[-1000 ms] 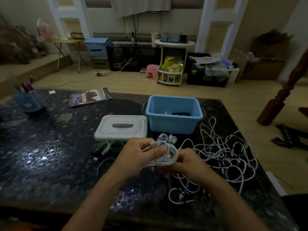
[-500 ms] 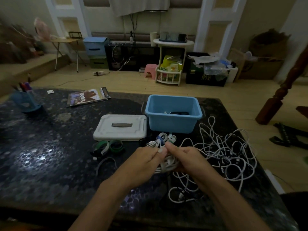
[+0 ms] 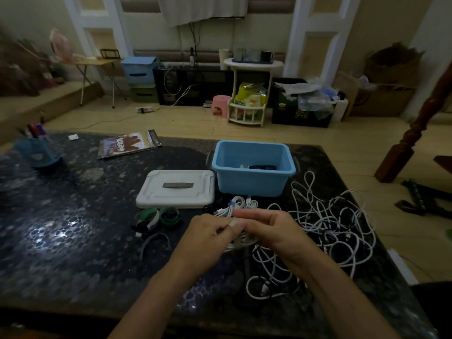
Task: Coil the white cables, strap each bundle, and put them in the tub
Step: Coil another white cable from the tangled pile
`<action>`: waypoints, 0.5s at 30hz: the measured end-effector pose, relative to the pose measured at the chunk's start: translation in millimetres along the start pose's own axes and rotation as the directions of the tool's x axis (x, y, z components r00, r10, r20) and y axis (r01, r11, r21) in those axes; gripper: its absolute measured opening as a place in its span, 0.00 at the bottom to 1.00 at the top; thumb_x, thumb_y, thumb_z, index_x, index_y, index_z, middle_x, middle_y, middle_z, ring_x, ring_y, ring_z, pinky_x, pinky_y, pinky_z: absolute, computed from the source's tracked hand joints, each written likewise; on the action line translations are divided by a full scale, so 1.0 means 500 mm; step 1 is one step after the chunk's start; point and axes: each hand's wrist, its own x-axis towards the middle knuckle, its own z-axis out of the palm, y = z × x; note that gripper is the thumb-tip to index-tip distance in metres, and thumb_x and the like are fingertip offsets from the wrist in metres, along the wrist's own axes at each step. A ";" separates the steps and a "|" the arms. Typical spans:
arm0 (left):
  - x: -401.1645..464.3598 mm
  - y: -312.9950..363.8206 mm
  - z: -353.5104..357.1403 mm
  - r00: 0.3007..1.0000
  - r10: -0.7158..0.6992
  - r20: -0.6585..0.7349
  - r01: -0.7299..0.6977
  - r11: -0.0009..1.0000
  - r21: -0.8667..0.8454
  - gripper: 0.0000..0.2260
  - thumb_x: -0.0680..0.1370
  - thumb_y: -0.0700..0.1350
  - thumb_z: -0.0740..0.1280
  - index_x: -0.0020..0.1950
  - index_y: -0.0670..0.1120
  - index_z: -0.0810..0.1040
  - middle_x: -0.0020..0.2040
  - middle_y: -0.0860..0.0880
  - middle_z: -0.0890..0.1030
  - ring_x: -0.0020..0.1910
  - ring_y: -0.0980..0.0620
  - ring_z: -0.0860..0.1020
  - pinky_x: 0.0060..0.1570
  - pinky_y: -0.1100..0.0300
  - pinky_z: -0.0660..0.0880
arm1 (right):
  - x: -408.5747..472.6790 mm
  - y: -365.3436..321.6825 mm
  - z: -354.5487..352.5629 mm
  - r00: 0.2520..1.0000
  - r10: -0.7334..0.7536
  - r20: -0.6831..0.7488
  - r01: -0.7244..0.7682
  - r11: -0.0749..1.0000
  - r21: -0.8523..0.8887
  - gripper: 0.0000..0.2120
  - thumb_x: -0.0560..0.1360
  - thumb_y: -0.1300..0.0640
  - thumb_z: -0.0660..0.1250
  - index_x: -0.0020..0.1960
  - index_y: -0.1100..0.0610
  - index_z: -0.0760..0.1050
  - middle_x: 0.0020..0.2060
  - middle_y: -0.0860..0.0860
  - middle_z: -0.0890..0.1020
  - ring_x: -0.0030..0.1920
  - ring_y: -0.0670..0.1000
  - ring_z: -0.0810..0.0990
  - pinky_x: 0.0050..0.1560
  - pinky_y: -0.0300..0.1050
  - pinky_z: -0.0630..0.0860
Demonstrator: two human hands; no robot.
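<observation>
1. White cable bundle [image 3: 241, 241] sits between your two hands, above the near middle of the table [image 3: 73, 228], mostly hidden by your fingers.
2. Your left hand [image 3: 208, 237] has its fingers curled in, and its fingertips pinch a pale strap [image 3: 232, 222] at the top of the bundle.
3. Your right hand [image 3: 271, 231] curls around the bundle from the right side, its fingertips meeting those of the left hand at the strap.
4. Loose white cables [image 3: 325, 223] lie tangled toward the table's right edge, with more loops trailing back under your right wrist toward the near edge.
5. Another strapped bundle [image 3: 241, 204] lies just behind your hands, in front of the blue tub [image 3: 253, 182].
6. That tub stands near the far edge, with something dark in its bottom.
7. Its white lid [image 3: 176, 188] lies flat, touching the tub's left side.
8. Green and white straps [image 3: 159, 217] lie just in front of the lid.
</observation>
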 end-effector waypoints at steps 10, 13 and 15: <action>0.001 0.003 0.008 0.984 -0.167 -0.053 0.148 0.955 -0.258 0.09 0.78 0.44 0.70 0.39 0.46 0.85 0.35 0.49 0.84 0.35 0.55 0.79 0.40 0.61 0.75 | 0.002 0.018 0.016 0.996 0.016 -0.093 -0.008 0.997 0.082 0.11 0.73 0.63 0.73 0.55 0.62 0.84 0.48 0.58 0.87 0.47 0.51 0.86 0.48 0.41 0.80; 0.003 -0.007 0.007 0.946 -0.320 0.045 0.319 0.900 -0.298 0.12 0.79 0.45 0.69 0.37 0.42 0.79 0.35 0.44 0.80 0.38 0.52 0.76 0.45 0.54 0.71 | 0.006 0.030 0.022 0.991 0.042 -0.124 -0.035 0.998 0.056 0.09 0.74 0.65 0.72 0.53 0.62 0.84 0.46 0.58 0.87 0.45 0.51 0.85 0.48 0.40 0.80; 0.002 -0.007 0.009 0.930 -0.366 0.046 0.362 0.884 -0.296 0.12 0.79 0.44 0.69 0.37 0.41 0.77 0.34 0.48 0.78 0.38 0.53 0.76 0.45 0.55 0.70 | 0.008 0.034 0.026 0.989 0.031 -0.142 -0.030 0.999 0.015 0.09 0.75 0.65 0.71 0.53 0.62 0.85 0.45 0.57 0.87 0.45 0.50 0.85 0.47 0.39 0.80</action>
